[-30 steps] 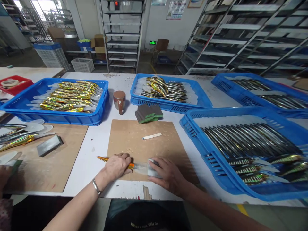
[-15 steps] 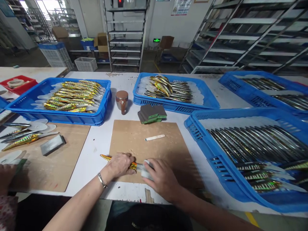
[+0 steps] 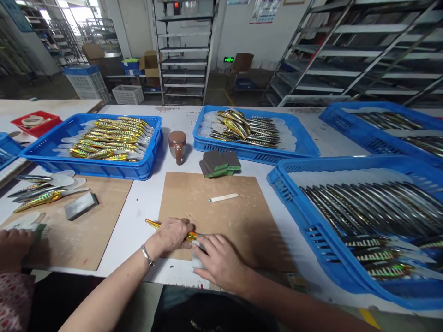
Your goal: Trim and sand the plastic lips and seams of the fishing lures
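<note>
My left hand (image 3: 173, 235) is closed over a gold fishing lure (image 3: 151, 224) and holds it down on a cardboard sheet (image 3: 238, 221). The lure's pointed end sticks out to the left, and its orange-gold other end shows between my hands. In my right hand (image 3: 221, 263) is a pale grey block (image 3: 197, 259), close against that end at the cardboard's near edge. My fingers partly cover the block and most of the lure. A flat white strip (image 3: 224, 198) lies on the cardboard beyond my hands.
Blue trays (image 3: 148, 171) of lures stand left, behind and right (image 3: 294, 207). Green-edged dark pads (image 3: 220, 164) and a brown-topped cup (image 3: 177, 146) sit behind the cardboard. At left, a co-worker's hand (image 3: 15, 246) is near another grey block (image 3: 81, 206) and several lures.
My right hand has moved the grey block left and towards me, nearer my left hand. My left hand still holds the lure in about the same place.
</note>
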The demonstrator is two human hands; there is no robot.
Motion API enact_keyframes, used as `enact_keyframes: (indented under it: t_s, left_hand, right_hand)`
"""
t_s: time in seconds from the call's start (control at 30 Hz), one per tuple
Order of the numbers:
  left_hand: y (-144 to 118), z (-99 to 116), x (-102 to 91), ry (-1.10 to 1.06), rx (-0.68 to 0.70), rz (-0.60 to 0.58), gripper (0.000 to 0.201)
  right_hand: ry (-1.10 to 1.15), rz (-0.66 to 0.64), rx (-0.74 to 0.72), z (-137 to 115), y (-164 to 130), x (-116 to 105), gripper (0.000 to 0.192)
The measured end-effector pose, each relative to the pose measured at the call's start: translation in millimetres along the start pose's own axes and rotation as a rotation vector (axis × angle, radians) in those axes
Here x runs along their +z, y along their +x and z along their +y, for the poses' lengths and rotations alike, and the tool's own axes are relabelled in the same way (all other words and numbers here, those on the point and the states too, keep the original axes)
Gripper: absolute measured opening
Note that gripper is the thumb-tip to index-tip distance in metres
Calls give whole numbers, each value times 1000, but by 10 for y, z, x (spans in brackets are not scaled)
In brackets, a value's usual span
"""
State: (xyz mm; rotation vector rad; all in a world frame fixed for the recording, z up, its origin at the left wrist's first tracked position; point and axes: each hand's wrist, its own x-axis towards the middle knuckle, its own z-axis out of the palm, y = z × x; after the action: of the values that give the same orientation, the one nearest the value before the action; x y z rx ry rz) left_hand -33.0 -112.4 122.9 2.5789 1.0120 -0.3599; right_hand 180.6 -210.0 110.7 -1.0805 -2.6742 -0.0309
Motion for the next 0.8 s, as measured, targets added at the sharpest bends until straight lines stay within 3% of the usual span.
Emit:
enact_keyframes:
  t_s: [0.23,0.47,0.57,0.67,0.8]
  left_hand:
    - [2,-13,23,-23,9,0,47]
    - [1,-25,64,-20,2,10,41]
    - [-21,-22,71,-23,17,27,46]
    - [-52,1,95,-11,12,51,44]
    - [-128,69,201,60,6,123,40]
  right_hand:
    - [43,-14,96,87,-150,-107,59]
    - [54,-76,38,-20,79,7,60]
    - [105,-89,106,170,-186,-112,52]
    - [-19,-124,201,439,-507,-323,36]
    - [-73,-36,214,576,-590,-455,37]
